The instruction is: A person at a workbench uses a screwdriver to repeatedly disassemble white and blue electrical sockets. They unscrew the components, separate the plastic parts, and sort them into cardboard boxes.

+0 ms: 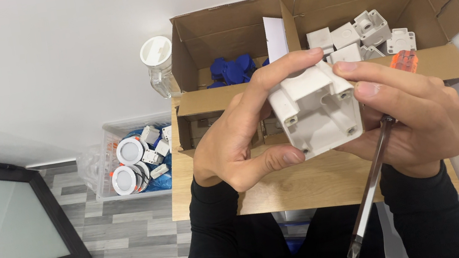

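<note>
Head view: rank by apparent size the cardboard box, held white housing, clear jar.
1. cardboard box
2. white housing, held by left hand and right hand; close to camera, so looks inflated
3. clear jar

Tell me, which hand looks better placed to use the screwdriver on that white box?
The right hand: it already holds the screwdriver, while the left hand mainly steadies the white box.
</note>
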